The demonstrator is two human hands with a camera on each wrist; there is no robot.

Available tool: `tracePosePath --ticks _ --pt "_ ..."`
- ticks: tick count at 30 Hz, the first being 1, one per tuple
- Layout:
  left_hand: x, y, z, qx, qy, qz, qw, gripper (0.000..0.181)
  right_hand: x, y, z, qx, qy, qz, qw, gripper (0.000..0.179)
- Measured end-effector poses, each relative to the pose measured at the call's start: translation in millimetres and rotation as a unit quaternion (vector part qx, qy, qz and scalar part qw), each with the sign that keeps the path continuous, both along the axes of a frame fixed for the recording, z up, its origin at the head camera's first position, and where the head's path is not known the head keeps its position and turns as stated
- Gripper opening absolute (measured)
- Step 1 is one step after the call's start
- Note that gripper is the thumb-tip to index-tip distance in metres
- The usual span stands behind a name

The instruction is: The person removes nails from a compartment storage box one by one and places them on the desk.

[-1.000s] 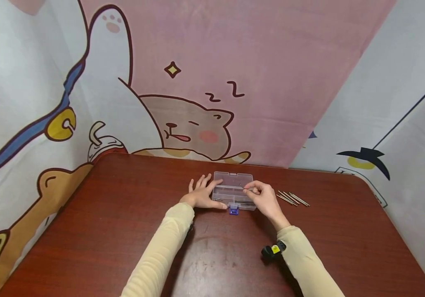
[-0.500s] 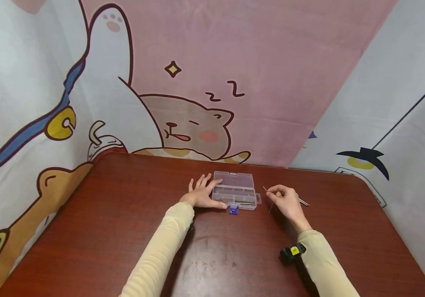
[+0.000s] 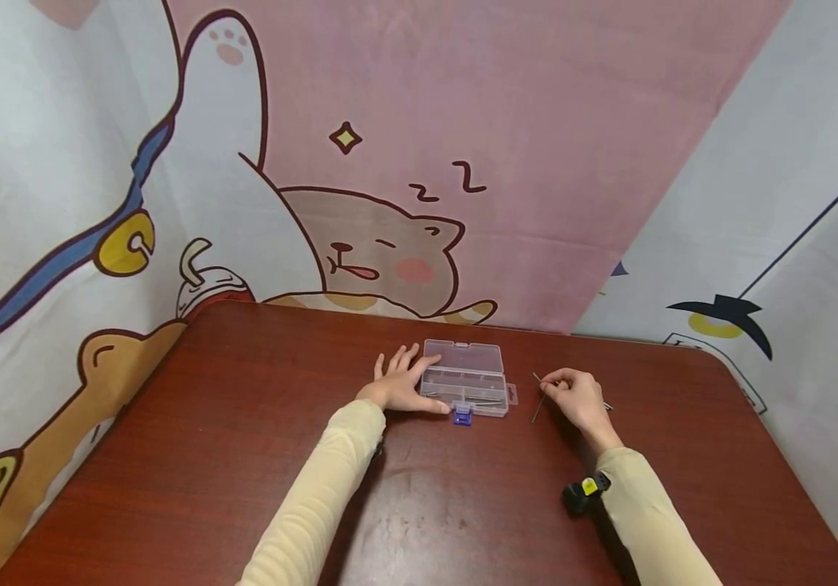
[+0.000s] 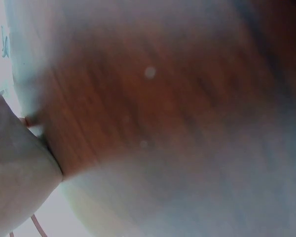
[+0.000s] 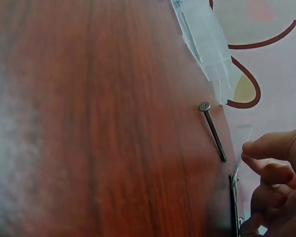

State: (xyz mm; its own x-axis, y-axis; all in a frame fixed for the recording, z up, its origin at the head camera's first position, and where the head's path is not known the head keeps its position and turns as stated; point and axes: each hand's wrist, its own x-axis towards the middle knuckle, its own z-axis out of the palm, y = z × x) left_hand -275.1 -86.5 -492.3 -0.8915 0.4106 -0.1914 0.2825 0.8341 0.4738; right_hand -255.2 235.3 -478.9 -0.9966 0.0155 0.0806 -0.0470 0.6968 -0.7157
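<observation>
A clear plastic compartment box (image 3: pixel 466 379) with a blue latch (image 3: pixel 463 417) lies with its lid back on the table; several thin nails (image 3: pixel 488 400) are in its front compartment. My left hand (image 3: pixel 403 392) rests at the box's left side, fingers spread, index finger and thumb touching it. Right of the box, my right hand (image 3: pixel 574 397) pinches a thin nail (image 3: pixel 536 377) between thumb and fingertip. Below those fingers a loose nail (image 5: pixel 214 133) lies on the table, its flat head showing in the right wrist view. More nails (image 3: pixel 608 406) are mostly hidden behind the right hand.
The reddish-brown wooden table (image 3: pixel 243 456) runs back to a cartoon-printed cloth (image 3: pixel 536 163). A clear hanging tab (image 3: pixel 512 395) sticks out from the box's right side. Blurred tabletop and part of the left hand (image 4: pixel 19 173) fill the left wrist view.
My right hand has moved right, from over the box to above the loose nails, with a nail pinched in its fingertips. The left hand has stayed on the box.
</observation>
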Motion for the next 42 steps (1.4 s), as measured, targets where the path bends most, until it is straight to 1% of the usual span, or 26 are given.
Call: tracePosePath --ticks 6,10,15,18,25,29,32,35,37,40,42 --pt "3.2 1.3 9.0 -0.005 -0.005 -0.004 1.0 0.099 -0.7 -4.3 0.6 -0.006 0.018 -0.008 0.9998 0.013" --pt "3.9 1.2 12.4 -0.012 -0.004 -0.005 0.9999 0.098 2.1 -15.8 1.4 -0.037 0.027 0.012 0.9989 0.012" --pt "3.7 1.3 10.2 -0.014 0.0 -0.007 0.9999 0.099 8.1 -34.8 2.4 -0.102 0.02 0.042 0.9937 0.013" --pt "3.9 1.2 9.3 -0.013 -0.001 -0.007 0.9999 0.098 10.3 -45.2 1.9 -0.134 0.011 0.048 0.9898 0.014" --pt "6.2 1.9 10.2 -0.009 -0.003 -0.008 0.9999 0.098 13.5 -61.0 -4.5 -0.15 0.009 0.038 0.9879 0.013" --pt "5.7 2.5 9.5 -0.008 -0.004 -0.009 0.9999 0.098 16.9 -60.6 -8.1 -0.159 0.001 0.036 0.9866 0.014" --pt "5.5 2.2 10.3 -0.008 -0.002 -0.007 0.9999 0.098 19.2 -58.0 -8.5 -0.164 -0.006 0.042 0.9856 0.015" --pt "5.4 1.9 10.9 -0.007 -0.001 -0.006 1.0 0.098 22.9 -54.7 -3.9 -0.175 -0.016 0.053 0.9831 0.015" --pt "5.3 1.5 10.7 -0.006 -0.001 -0.007 1.0 0.098 27.1 -53.1 3.7 -0.179 -0.02 0.062 0.9816 0.015" --pt "4.9 0.4 10.0 -0.006 -0.002 -0.007 1.0 0.098 32.2 -51.6 13.6 -0.176 -0.017 0.075 0.9813 0.014" --pt "4.6 -0.6 9.7 -0.007 -0.002 -0.006 1.0 0.098 32.7 -50.6 14.7 -0.163 -0.007 0.092 0.9823 0.012"
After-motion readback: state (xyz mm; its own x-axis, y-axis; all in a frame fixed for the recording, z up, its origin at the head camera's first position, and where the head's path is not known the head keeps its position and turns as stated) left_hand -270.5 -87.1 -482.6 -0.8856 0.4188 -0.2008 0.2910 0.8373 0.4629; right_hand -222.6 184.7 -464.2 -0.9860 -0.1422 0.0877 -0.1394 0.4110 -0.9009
